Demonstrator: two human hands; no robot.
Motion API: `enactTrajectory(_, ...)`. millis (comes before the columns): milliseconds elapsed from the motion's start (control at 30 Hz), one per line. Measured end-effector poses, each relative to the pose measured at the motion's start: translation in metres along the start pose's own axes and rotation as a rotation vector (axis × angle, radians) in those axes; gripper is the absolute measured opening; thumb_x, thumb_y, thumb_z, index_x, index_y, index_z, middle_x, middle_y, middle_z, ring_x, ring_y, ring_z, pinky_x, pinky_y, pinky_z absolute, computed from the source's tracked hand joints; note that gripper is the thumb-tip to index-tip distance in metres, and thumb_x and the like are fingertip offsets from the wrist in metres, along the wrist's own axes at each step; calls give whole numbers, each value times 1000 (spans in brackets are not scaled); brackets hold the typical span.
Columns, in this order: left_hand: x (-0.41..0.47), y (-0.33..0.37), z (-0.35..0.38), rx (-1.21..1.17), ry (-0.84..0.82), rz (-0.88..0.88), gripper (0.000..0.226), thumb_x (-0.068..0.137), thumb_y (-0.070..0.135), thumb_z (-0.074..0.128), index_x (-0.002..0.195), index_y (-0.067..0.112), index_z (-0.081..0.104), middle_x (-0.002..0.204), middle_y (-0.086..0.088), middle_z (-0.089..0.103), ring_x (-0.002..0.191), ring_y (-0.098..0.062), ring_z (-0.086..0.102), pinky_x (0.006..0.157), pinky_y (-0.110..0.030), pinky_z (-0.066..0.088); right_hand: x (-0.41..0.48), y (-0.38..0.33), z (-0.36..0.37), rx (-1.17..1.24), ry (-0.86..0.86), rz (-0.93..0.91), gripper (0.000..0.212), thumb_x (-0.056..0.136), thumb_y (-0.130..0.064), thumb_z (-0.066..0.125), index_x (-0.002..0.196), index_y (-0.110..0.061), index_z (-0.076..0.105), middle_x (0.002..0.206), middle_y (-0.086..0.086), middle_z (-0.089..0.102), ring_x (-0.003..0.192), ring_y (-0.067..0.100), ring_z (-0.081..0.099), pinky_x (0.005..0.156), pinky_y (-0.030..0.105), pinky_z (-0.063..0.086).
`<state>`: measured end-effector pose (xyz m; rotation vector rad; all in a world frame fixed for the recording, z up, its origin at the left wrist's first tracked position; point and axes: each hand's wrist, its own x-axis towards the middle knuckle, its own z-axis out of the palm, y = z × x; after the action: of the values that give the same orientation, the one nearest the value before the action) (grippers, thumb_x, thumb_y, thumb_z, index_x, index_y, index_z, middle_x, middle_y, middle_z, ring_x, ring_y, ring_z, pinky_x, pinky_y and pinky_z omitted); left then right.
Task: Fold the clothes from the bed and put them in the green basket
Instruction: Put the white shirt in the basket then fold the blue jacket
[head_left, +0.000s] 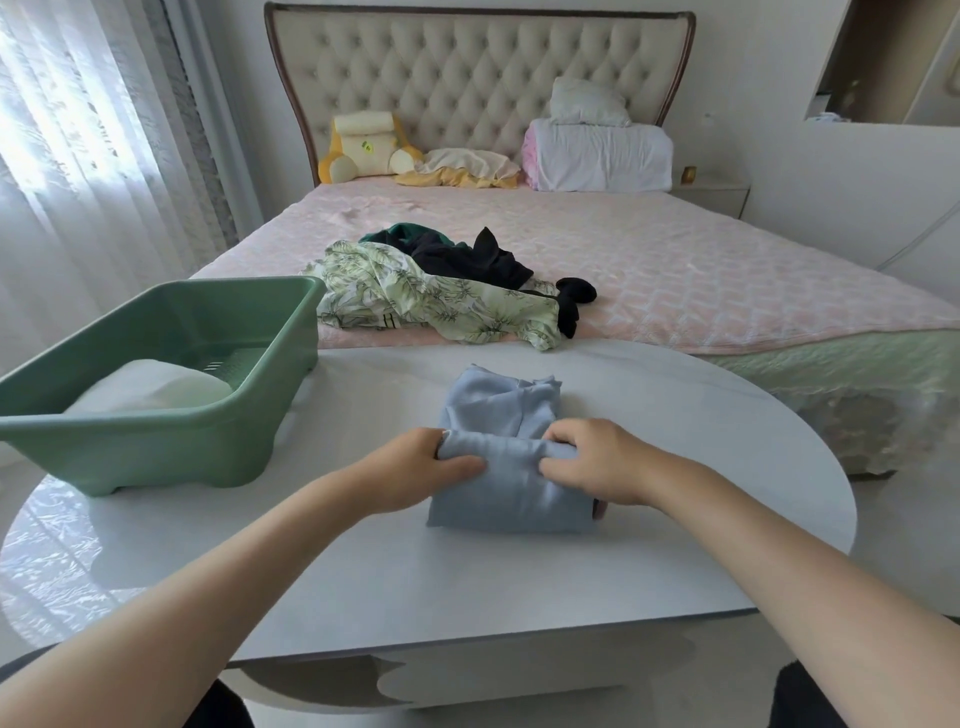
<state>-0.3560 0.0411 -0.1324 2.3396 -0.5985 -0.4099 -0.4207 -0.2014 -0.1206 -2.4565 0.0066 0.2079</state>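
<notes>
One green basket (156, 384), near left on one white table (467, 582), holding one white folded item (150, 387). One light blue garment (506, 452), near centre on the table, gripped by two hands: left hand (421, 467), right hand (597, 460). One bed (701, 270), far. One heap of unfolded clothes (441, 286) at its near edge: one leaf-print piece, dark pieces of uncertain number. One yellow plush cushion (363, 148), far left.

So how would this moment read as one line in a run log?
stage: folding | left hand + right hand: gripping blue garment on table | basket: one white item inside | bed: clothes pile waiting
</notes>
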Motion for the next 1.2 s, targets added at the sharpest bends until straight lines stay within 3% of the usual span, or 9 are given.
enactTrajectory(200, 12, -3, 12, 344, 397, -122, 52, 79, 64, 66, 106, 24, 48, 92, 5, 62, 87, -19, 60, 63, -32, 42, 23, 22, 23, -243, 398, -82, 37, 91, -47, 66, 119, -25, 57, 117, -6, 57, 106, 16, 60, 84, 32, 48)
enactTrajectory(300, 18, -5, 19, 422, 470, 274, 40, 83, 39, 67, 120, 27, 57, 112, 3, 58, 107, -24, 54, 80, -39, 51, 27, 20, 29, -363, 526, -310, 23, 87, -32, 72, 107, -24, 66, 110, -6, 59, 100, 18, 60, 72, 33, 50)
enactTrajectory(400, 20, -12, 26, 477, 298, 584, 33, 91, 20, 53, 121, 25, 68, 126, 1, 63, 113, -26, 58, 93, -43, 50, 29, 18, 31, -463, 494, -513, 20, 87, -32, 58, 84, -19, 72, 87, -1, 67, 83, 28, 66, 60, 33, 52)
enactTrajectory(533, 9, -10, 17, 465, 39, 414, 57, 96, 39, 55, 149, 22, 44, 152, 8, 41, 139, -14, 36, 116, -21, 22, 17, 15, 22, -455, 184, -347, 56, 85, -59, 58, 123, -18, 67, 120, -3, 65, 113, 17, 59, 95, 34, 49)
enactTrajectory(633, 10, -12, 13, 610, -12, 407, 93, 77, 71, 62, 151, 22, 37, 151, 7, 41, 137, -15, 36, 115, -33, 32, 10, 18, 23, -543, 66, -336, 84, 69, -66, 59, 139, -21, 51, 133, -6, 53, 124, 14, 49, 104, 32, 43)
enactTrajectory(800, 7, 2, 19, 478, 116, 426, 43, 80, 49, 71, 115, 24, 66, 104, 5, 66, 100, -17, 58, 85, -31, 47, 7, 9, 14, -376, 47, -288, 16, 83, -43, 68, 90, -30, 66, 93, -11, 64, 91, 11, 61, 77, 29, 47)
enactTrajectory(900, 6, 9, 11, 283, 62, 208, 38, 82, 58, 70, 93, 22, 63, 82, 4, 63, 78, -18, 58, 66, -31, 46, 2, 4, -3, -192, -97, -141, 22, 88, -44, 70, 77, -34, 54, 82, -14, 59, 76, -1, 54, 64, 22, 38)
enactTrajectory(1067, 19, 14, 12, 170, 190, -35, 47, 83, 63, 65, 106, 22, 60, 98, 4, 62, 92, -20, 57, 74, -30, 41, 14, 7, 1, -231, 28, -43, 35, 99, -56, 48, 103, -23, 56, 109, -1, 60, 101, 18, 57, 84, 35, 45)
enactTrajectory(1200, 30, 8, 15, 302, 353, 32, 53, 81, 55, 71, 123, 26, 58, 121, -1, 52, 116, -25, 44, 95, -32, 37, 27, 4, 10, -377, 295, -143, 50, 91, -52, 63, 133, -29, 50, 130, -1, 48, 121, 19, 49, 97, 37, 42)
